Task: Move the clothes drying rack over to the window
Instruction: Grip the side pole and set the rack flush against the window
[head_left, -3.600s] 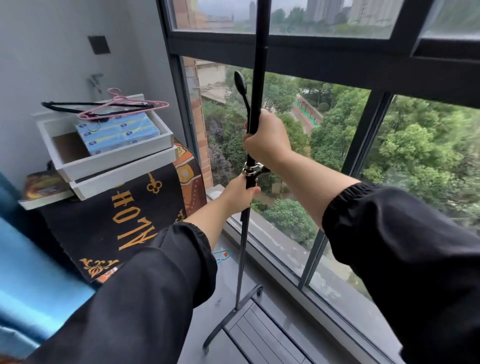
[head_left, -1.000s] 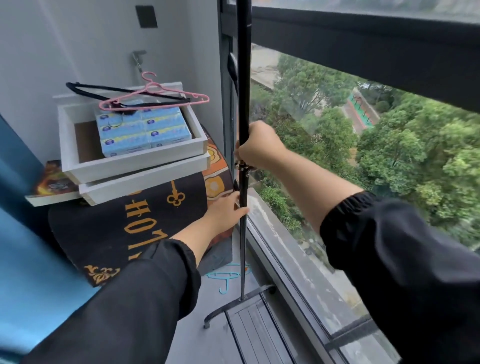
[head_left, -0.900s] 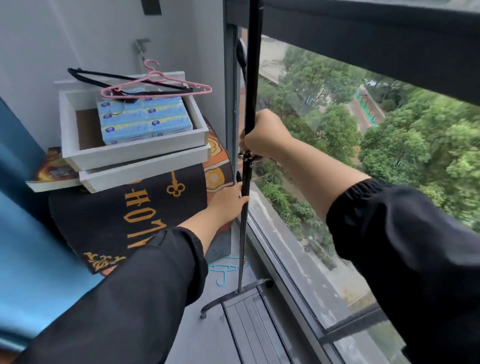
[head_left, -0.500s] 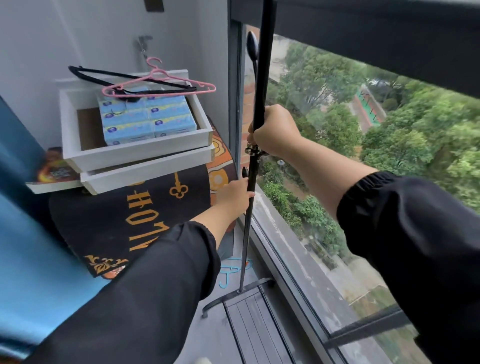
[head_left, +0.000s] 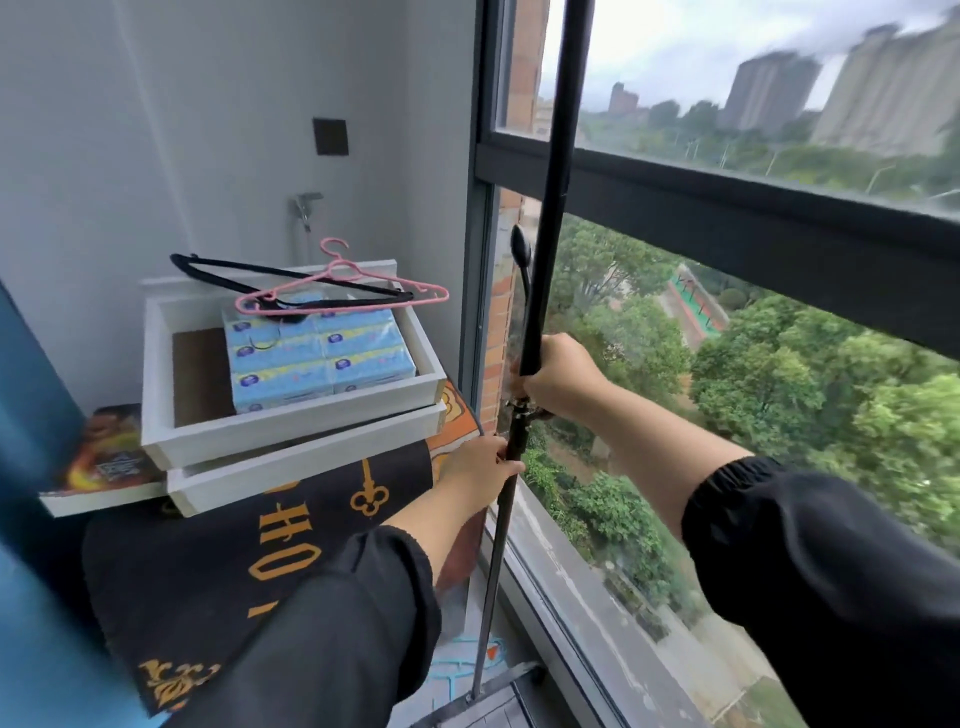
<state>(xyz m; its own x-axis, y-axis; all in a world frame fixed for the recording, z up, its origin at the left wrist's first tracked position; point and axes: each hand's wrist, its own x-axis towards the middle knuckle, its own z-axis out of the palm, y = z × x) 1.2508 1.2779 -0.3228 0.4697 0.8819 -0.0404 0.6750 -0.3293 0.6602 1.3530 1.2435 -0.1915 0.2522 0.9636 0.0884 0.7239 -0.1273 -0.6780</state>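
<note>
The clothes drying rack shows as a tall black upright pole (head_left: 558, 171) running from the top of the frame down to its base bar (head_left: 483, 701) on the floor, right beside the window (head_left: 727, 218). My right hand (head_left: 558, 376) grips the pole just above a metal clamp. My left hand (head_left: 480, 470) holds the thinner lower section of the pole below that clamp. A short black side arm with a knob (head_left: 521, 249) sticks up beside the pole.
Two stacked white trays (head_left: 291, 431) with blue tissue packs, a pink hanger (head_left: 343, 291) and a black hanger stand left of the pole on a black cloth (head_left: 218, 561). A book lies under the trays. A blue curtain (head_left: 31, 467) hangs at far left.
The view has tilted upward, showing more wall and sky. The pole leans a little more upright near the window frame. Both hands keep their grip on the pole.
</note>
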